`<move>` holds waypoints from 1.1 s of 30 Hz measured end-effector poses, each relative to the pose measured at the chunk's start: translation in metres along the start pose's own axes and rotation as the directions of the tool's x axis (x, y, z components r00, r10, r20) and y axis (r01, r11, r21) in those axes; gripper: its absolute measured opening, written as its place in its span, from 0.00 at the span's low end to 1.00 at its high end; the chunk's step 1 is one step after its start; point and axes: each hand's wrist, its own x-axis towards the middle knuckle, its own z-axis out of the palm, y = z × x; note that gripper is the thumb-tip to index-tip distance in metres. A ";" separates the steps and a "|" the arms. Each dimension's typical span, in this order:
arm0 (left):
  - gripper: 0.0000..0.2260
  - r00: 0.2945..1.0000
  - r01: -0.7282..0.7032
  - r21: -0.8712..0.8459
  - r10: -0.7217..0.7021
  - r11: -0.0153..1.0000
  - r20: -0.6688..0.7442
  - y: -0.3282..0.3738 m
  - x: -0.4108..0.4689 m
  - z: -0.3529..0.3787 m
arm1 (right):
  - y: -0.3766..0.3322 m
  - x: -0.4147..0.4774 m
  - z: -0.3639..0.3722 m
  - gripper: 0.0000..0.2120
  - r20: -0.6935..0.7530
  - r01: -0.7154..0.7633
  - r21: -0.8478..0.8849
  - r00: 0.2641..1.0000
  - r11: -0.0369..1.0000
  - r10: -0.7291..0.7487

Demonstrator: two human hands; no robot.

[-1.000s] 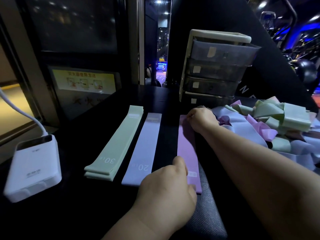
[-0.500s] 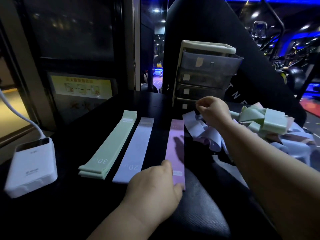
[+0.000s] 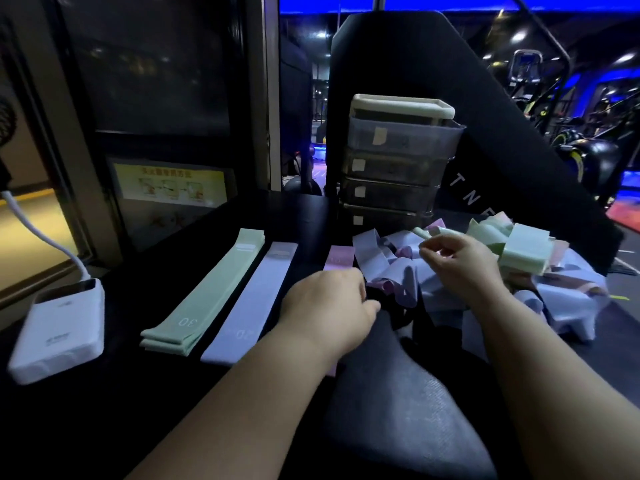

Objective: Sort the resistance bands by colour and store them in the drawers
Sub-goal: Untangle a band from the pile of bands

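The right hand's [image 3: 460,265] fingers [image 3: 450,241] curl together at the tangled pile of resistance bands [image 3: 568,299]; whether they pinch one I cannot tell. The bands look light, limp and stretchy, so each is best taken by a free end. The left hand [image 3: 329,306] hovers over the pink band [image 3: 341,258], its fingers hidden, forearm reaching forward toward the pile.

Gym: exercise machines [image 3: 526,65] behind, blue lighting, padded bench [image 3: 398,410].

Single wide-angle head view, facing forward-down, close over left hand [image 3: 329,306], right hand [image 3: 460,263], table [image 3: 104,427].
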 end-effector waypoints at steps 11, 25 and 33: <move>0.12 0.998 0.041 0.001 -0.041 0.999 0.042 0.020 0.098 0.033 | 0.002 0.006 0.015 0.42 0.373 0.268 -0.402 0.921 0.876 -0.111; 0.13 0.998 -0.041 -0.393 0.015 0.919 -0.068 0.006 0.105 0.056 | 0.000 0.008 -0.003 0.22 0.180 0.183 0.053 0.965 0.982 -0.190; 0.06 0.969 -0.164 -0.467 0.052 0.869 -0.243 0.005 0.102 0.058 | -0.001 0.002 -0.019 0.21 0.208 0.190 -0.003 0.960 0.982 -0.185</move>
